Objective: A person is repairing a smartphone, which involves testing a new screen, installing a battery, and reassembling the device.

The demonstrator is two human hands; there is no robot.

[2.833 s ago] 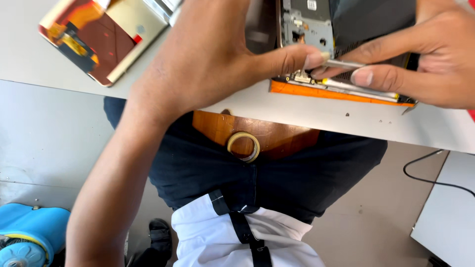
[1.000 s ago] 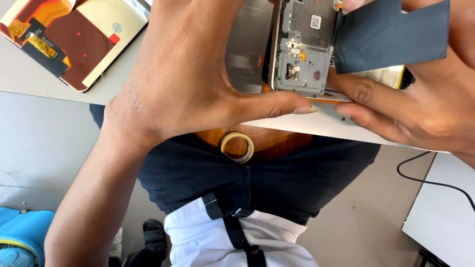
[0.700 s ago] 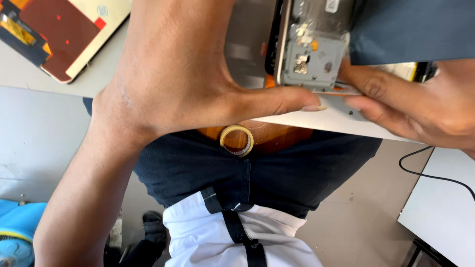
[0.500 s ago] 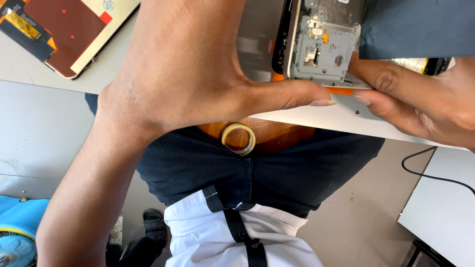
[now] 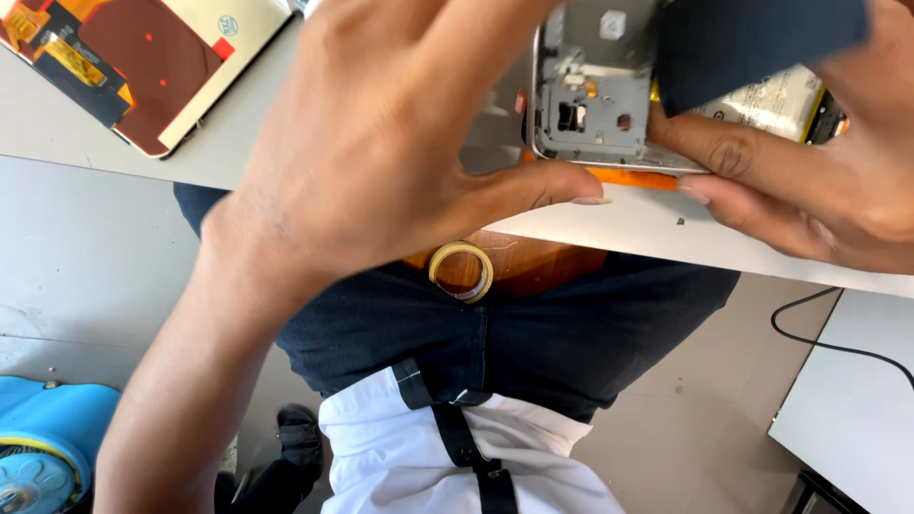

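— Since half a second ago, does the opened phone (image 5: pixel 609 105) sit lower in view?
— Yes. Right hand (image 5: pixel 809 181) pinches its edge above the table (image 5: pixel 619 224); left hand (image 5: pixel 381 143) touches it, fingers spread.

Left hand (image 5: pixel 400 143): back up, fingers spread, thumb extended rightward. Right hand (image 5: pixel 809 181): fingers curled, thumb and forefinger pinched together.
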